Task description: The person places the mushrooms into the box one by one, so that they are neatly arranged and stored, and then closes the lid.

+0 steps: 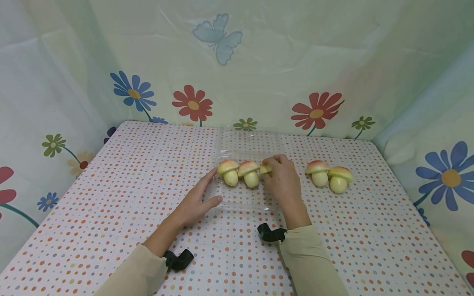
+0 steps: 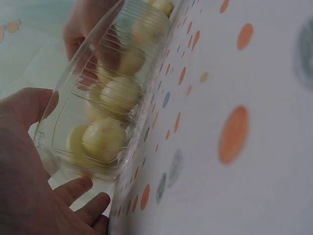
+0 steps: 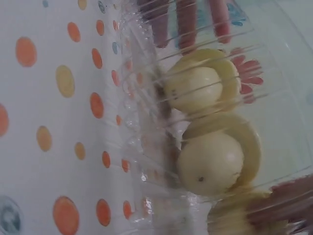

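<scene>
A clear plastic clamshell box point(image 1: 237, 199) lies on the table, lid point(image 1: 248, 139) folded back away from me. Inside it sit two mushroom-shaped pieces, a left one point(image 1: 230, 174) and a middle one point(image 1: 249, 175), with reddish-yellow caps and pale round stems. My right hand point(image 1: 283, 179) pinches a third mushroom-shaped piece point(image 1: 264, 169) at the box's right side; the hand hides much of it. My left hand point(image 1: 194, 203) rests at the box's left side, fingers extended and thumb spread toward the near rim. In the left wrist view, the thumb point(image 2: 41, 102) is by the box's rim.
Two more mushroom-shaped pieces, one point(image 1: 317, 172) beside another point(image 1: 339, 179), stand on the dotted tablecloth point(image 1: 355, 230) right of the box. A black wrist device point(image 1: 179, 260) sits at the left cuff, another point(image 1: 271, 233) at the right. Flowered curtains point(image 1: 252, 82) surround the table.
</scene>
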Tool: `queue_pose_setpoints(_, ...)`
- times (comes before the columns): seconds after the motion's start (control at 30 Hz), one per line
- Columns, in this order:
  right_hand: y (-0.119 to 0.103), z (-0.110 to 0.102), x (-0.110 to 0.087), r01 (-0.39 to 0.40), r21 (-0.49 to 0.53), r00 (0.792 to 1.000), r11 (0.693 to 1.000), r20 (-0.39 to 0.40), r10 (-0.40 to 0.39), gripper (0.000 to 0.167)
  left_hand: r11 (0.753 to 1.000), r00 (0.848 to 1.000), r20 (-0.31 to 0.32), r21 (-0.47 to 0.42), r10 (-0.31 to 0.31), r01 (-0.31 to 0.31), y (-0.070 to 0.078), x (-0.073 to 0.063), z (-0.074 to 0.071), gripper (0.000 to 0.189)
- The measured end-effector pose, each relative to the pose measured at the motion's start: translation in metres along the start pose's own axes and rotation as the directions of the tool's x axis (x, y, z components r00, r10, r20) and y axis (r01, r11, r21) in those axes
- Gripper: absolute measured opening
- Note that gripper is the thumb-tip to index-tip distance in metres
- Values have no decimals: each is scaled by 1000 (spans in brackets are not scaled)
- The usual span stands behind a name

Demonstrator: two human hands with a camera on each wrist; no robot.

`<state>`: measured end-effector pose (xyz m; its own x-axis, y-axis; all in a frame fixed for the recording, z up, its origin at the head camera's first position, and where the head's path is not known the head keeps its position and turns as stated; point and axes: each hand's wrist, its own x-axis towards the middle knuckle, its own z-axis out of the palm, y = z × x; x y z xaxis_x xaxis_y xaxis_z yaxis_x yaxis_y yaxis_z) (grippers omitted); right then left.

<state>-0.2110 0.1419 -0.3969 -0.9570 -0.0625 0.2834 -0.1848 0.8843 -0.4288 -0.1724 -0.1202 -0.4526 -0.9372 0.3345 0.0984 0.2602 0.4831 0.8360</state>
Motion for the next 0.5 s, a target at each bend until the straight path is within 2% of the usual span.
queue_pose_setpoints(0.23, -1, 2, 0, -25, -3, 999, 1000, 30, 26, 33, 1000, 1000, 4, -4, 6, -6, 1, 1, 0, 81)
queue_pose_setpoints(0.5, -1, 4, 0, -11, -13, 1000, 1000, 21, 11, 33, 1000, 1000, 3, -10, -2, 2, -1, 1, 0, 81)
